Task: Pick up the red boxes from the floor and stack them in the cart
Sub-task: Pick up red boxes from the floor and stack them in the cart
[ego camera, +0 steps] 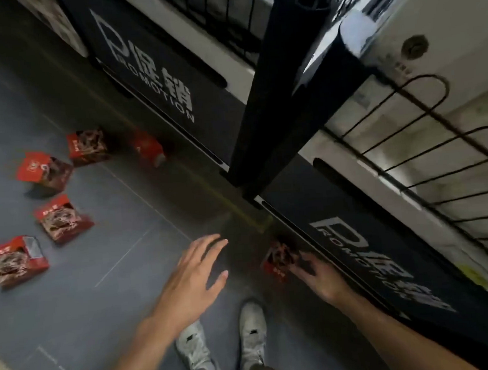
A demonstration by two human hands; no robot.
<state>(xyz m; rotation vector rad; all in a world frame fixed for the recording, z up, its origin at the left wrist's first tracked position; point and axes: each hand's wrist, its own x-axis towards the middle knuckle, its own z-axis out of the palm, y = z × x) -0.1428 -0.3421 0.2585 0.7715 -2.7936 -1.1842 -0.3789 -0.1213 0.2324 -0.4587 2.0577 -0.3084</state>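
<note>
Several red boxes lie scattered on the grey floor at the left, among them one (17, 261) at the far left, one (63, 220) beyond it and one (88, 146) farther off. Another red box (279, 257) lies close to the black base of the cart (356, 243); the fingers of my right hand (318, 278) reach it and touch its near side, blurred by motion. My left hand (194, 278) hovers over the floor with fingers spread, holding nothing. The cart's wire basket (426, 166) rises at the right.
A second black promotion stand (148, 70) with a wire basket stands behind the first, a black post (263, 102) between them. My two white shoes (222, 348) stand on the grey tiled floor (113, 280) below my hands.
</note>
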